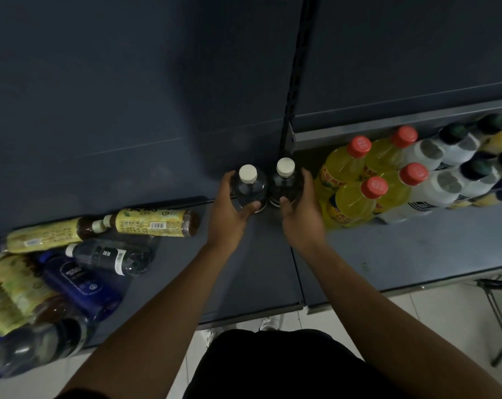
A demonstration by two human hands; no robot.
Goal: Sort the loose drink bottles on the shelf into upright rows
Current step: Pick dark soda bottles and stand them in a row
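Head view, sole entry. Shelf point(267, 263): dark blue, two boards meeting at a seam near the middle. Left bottle point(251, 190) and right bottle point(286, 182): dark, clear-walled, white caps, both upright and side by side, set far back on the shelf against the rear panel at the seam; whether they touch cannot be told. Left hand point(229, 207): fingers curled round the left bottle's lower body, thumb across the front near the base. Right hand point(301, 210): fingers wrapped likewise round the right bottle, thumb at its front. Yellow bottles point(352, 201): red caps, upright in rows just right of the right hand. White bottles point(434, 187): ranked beyond the yellow ones. Pile point(56, 277): loose bottles on their sides at the shelf's left end, yellow-labelled, dark and blue, some lying on others, well apart from the held pair. Handling, as judged: the bottles look full, so moderately heavy. Their thin plastic walls would give under a hard squeeze, and the smooth sides may slip. A grip round the mid-body, below the shoulder, seems safest, as the cap is too small for a steady hold. Lying bottles are likely to roll when one is drawn from the pile.
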